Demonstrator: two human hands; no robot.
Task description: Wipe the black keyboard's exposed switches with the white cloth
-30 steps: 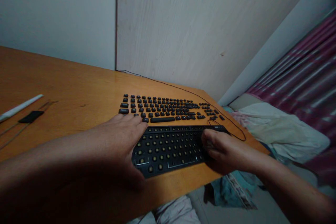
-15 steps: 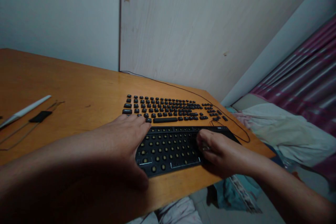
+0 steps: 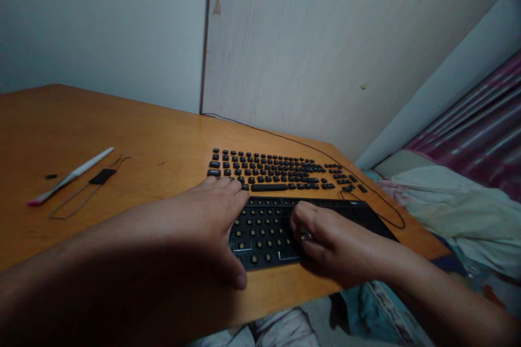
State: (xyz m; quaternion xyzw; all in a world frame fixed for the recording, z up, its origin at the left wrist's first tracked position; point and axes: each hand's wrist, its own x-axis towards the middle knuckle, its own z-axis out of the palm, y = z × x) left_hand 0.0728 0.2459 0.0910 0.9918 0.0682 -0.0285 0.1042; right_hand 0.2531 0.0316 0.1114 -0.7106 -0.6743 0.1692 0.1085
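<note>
A black keyboard base (image 3: 264, 232) with its keycaps off lies near the table's front edge, rows of pale key stems showing. My left hand (image 3: 207, 214) rests on its left end, fingers stretched out over the far edge and thumb apart at the near edge. Over the middle of the base, my right hand (image 3: 321, 230) is closed, knuckles up, with a small shiny bit between its fingers that I cannot make out. Behind the base, loose black keycaps (image 3: 260, 172) lie in keyboard order, including a long space bar (image 3: 268, 188). My left fingertips are close to the nearest keycaps.
On the wooden table (image 3: 134, 130) at left lie a white-and-pink stick-like tool (image 3: 87, 166), a wire keycap puller (image 3: 102, 176) and a small black piece (image 3: 51, 177). A thin cable (image 3: 285, 137) runs along the back. Bedding (image 3: 448, 195) lies beyond the right edge.
My right hand has slid left across the keyboard base, still closed. My left hand stays at the base's left end. The view has turned left, bringing more of the white-and-pink tool into sight.
</note>
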